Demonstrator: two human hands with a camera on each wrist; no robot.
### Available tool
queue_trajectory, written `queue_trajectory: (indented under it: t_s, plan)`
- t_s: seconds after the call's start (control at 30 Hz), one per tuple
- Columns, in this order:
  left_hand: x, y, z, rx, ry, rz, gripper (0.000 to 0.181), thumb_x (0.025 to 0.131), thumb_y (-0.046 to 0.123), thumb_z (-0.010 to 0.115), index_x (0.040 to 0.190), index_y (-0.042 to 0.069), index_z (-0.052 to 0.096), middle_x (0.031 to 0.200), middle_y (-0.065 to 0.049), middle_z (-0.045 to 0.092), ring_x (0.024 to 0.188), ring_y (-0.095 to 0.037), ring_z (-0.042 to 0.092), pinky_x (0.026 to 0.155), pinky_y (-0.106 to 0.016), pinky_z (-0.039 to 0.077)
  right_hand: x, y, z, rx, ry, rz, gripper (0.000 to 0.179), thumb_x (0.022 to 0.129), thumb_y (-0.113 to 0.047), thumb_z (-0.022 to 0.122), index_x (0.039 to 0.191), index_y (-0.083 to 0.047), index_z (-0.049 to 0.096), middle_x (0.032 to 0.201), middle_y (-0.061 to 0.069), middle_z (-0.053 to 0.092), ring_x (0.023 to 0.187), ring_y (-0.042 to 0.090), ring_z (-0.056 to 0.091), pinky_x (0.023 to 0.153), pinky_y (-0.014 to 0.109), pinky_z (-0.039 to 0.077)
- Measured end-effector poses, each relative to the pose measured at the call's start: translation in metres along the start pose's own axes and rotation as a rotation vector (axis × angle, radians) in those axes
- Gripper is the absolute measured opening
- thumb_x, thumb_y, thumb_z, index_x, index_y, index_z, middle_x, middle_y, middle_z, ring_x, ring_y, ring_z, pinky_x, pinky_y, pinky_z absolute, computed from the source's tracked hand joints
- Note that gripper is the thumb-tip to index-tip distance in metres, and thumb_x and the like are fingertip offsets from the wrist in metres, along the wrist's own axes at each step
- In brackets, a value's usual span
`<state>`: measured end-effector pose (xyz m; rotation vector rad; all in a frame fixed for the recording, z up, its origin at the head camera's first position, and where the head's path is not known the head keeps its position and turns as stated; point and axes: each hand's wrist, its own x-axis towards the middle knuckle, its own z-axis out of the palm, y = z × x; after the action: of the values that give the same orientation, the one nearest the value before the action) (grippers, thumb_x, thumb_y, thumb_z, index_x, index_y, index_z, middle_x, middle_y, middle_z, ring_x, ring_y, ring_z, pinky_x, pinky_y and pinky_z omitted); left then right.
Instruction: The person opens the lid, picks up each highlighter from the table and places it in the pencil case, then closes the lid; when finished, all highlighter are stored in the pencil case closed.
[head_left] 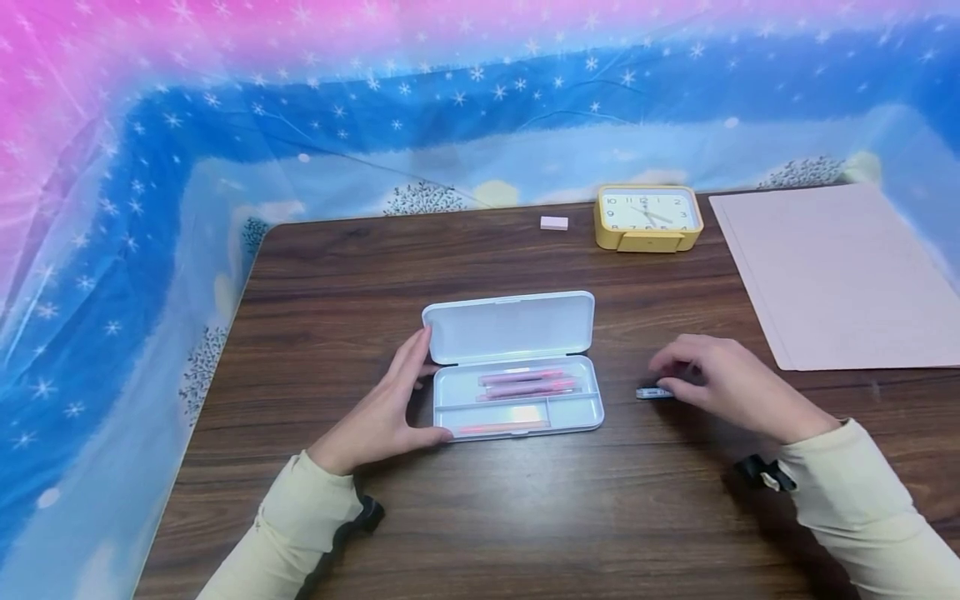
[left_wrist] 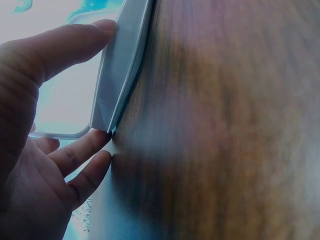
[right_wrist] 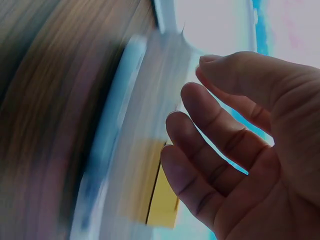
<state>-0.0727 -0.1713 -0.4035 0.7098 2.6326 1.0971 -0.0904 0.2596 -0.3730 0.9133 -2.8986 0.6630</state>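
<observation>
A white pencil case (head_left: 517, 428) lies on the table with its lid (head_left: 510, 329) raised. Pink-tipped pens (head_left: 528, 385) fill the back compartment, and a slim pink and orange stick (head_left: 502, 427) lies in the front one. My left hand (head_left: 386, 408) grips the case's left end; in the left wrist view its thumb (left_wrist: 75, 47) is on the front wall and fingers are at the end. Close over a slim pale-blue item (head_left: 654, 392), kind unclear, hovers my right hand (head_left: 723, 383). In the right wrist view, its loosely bent fingers (right_wrist: 200, 145) appear apart from that blurred item (right_wrist: 112, 125).
At the table's back stand a yellow clock (head_left: 649, 218) and a small pink-white block (head_left: 554, 223), perhaps an eraser. Large pale pink sheets (head_left: 840, 275) lie at the right. A snowflake-patterned cloth (head_left: 450, 92) hangs behind the table and along its left.
</observation>
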Motion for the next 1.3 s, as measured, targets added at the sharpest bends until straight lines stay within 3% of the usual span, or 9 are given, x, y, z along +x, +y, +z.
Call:
queue_trajectory:
  t_s: [0.33,0.57,1.03,1.3]
  plan:
    - [0.0,0.0,0.0,0.005,-0.001,-0.005,0.128,0.074,0.031,0.087,0.159,0.023,-0.009,0.166,-0.004,-0.001,0.136,-0.019,0.047,0.114,-0.047,0.035,-0.029,0.032,-0.006,-0.05,0.034,0.094,0.019,0.08,-0.009,0.08,0.093,-0.02,0.072,0.089,-0.009,0.068,0.078,0.005,0.059,0.067,0.029,0.05]
    - [0.0,-0.001,0.001,0.009,-0.002,-0.016,0.127,0.075,0.034,0.087,0.158,0.025,-0.009,0.166,-0.005,-0.001,0.136,-0.02,0.048,0.114,-0.048,0.035,-0.035,0.043,0.003,-0.062,0.019,0.091,0.02,0.079,-0.006,0.08,0.092,-0.019,0.072,0.087,-0.008,0.068,0.078,0.005,0.06,0.067,0.028,0.051]
    - [0.0,-0.001,0.001,0.004,-0.002,-0.019,0.127,0.075,0.034,0.087,0.158,0.025,-0.009,0.166,-0.005,-0.001,0.136,-0.02,0.048,0.113,-0.047,0.037,-0.036,0.045,0.007,-0.062,0.023,0.029,0.022,0.08,-0.005,0.079,0.089,-0.024,0.071,0.085,-0.013,0.063,0.071,-0.002,0.05,0.06,0.022,0.044]
    - [0.001,0.0,0.0,0.004,-0.004,-0.023,0.127,0.075,0.034,0.086,0.158,0.026,-0.009,0.166,-0.005,-0.001,0.136,-0.02,0.048,0.114,-0.048,0.035,-0.036,0.036,0.002,-0.04,0.036,0.028,0.023,0.081,-0.005,0.079,0.091,-0.024,0.071,0.085,-0.014,0.062,0.07,-0.005,0.048,0.059,0.02,0.044]
